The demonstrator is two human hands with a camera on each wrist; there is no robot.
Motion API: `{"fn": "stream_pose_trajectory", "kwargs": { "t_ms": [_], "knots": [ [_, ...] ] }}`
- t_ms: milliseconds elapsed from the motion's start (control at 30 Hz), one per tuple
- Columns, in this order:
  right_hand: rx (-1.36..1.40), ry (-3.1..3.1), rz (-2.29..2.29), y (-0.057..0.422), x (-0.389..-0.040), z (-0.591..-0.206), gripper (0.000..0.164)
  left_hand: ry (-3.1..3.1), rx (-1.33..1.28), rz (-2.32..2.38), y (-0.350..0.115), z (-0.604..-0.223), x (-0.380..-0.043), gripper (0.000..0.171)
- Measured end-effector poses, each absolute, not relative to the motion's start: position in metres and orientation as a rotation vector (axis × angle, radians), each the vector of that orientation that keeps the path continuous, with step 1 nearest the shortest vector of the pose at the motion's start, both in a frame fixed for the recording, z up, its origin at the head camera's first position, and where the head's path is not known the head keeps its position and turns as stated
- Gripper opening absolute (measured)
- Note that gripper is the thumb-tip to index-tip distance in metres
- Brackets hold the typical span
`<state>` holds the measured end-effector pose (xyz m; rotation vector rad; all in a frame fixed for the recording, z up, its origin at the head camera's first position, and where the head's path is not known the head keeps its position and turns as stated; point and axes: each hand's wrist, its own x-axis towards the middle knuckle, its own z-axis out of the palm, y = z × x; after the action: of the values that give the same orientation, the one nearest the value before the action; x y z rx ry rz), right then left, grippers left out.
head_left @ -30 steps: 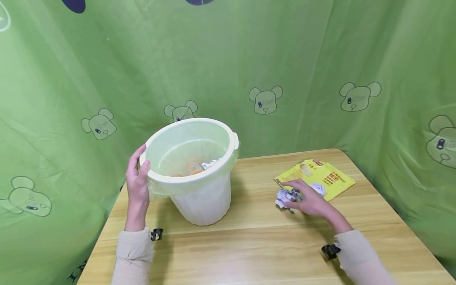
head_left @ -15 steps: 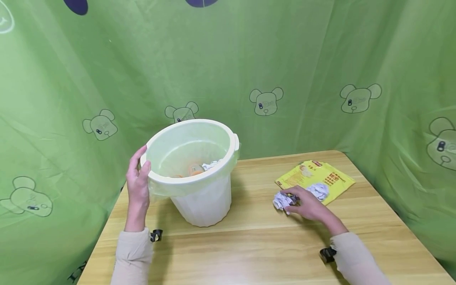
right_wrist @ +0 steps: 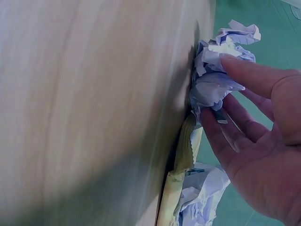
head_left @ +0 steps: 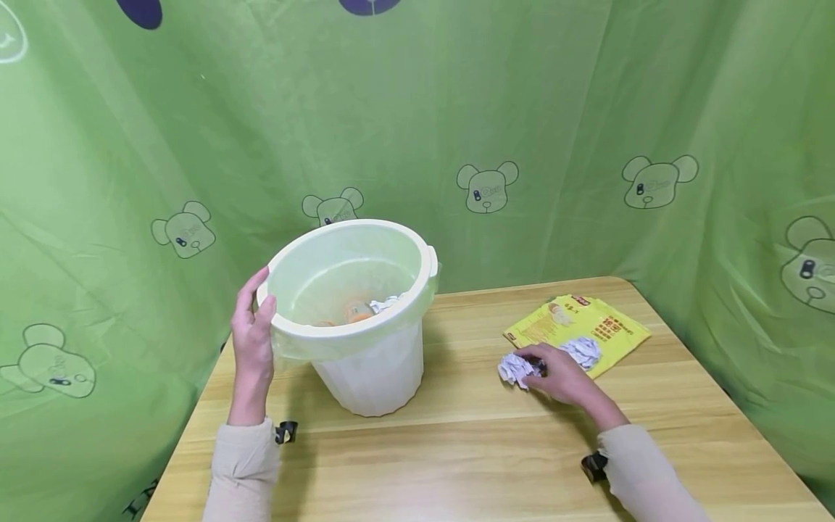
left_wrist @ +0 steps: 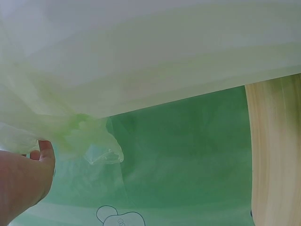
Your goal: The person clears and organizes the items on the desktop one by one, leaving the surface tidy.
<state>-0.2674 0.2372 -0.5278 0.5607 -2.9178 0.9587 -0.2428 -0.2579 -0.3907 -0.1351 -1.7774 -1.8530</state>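
A white trash bin (head_left: 375, 377) with a thin translucent liner stands on the left half of the table. My left hand (head_left: 253, 337) grips its rim on the left side, thumb over the edge; in the left wrist view part of that hand (left_wrist: 28, 179) shows beside the liner (left_wrist: 106, 148). With thumb and fingers my right hand (head_left: 564, 373) holds a crumpled paper ball (right_wrist: 218, 70) low over the table. Behind that hand, a second crumpled paper ball (head_left: 583, 351) lies on a yellow packet (head_left: 616, 333). Inside the bin are crumpled white paper (head_left: 385, 303) and orange-toned items (head_left: 357, 312).
The wooden table (head_left: 443, 464) has its far edge close to a green curtain (head_left: 404, 109) printed with bear heads. Bare tabletop lies between the bin and the yellow packet, and in front of both.
My right hand has closed on the nearer paper ball and drawn it slightly left, so the second ball shows more fully. The left hand keeps its hold on the bin.
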Motion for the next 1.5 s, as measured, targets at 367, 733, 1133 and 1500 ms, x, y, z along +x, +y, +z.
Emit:
{"fn": "stream_pose_trajectory", "kwargs": {
  "t_ms": [367, 733, 1133, 1500],
  "knots": [
    [0.498, -2.892, 0.870, 0.231, -0.277, -0.536, 0.046, -1.783, -0.133, -1.862, -0.258, -0.391, -0.243, 0.050],
    [0.432, -2.917, 0.917, 0.229, -0.282, -0.535, 0.042, -1.782, -0.126, -1.859, -0.259, -0.392, -0.243, 0.050],
    [0.390, -2.848, 1.051, 0.229, -0.284, -0.530, 0.036, -1.781, -0.131, -1.859, -0.259, -0.392, -0.244, 0.049],
    [0.344, -2.795, 1.082, 0.226, -0.284, -0.523, 0.037, -1.786, -0.133, -1.846, -0.259, -0.392, -0.244, 0.049]
  ]
}}
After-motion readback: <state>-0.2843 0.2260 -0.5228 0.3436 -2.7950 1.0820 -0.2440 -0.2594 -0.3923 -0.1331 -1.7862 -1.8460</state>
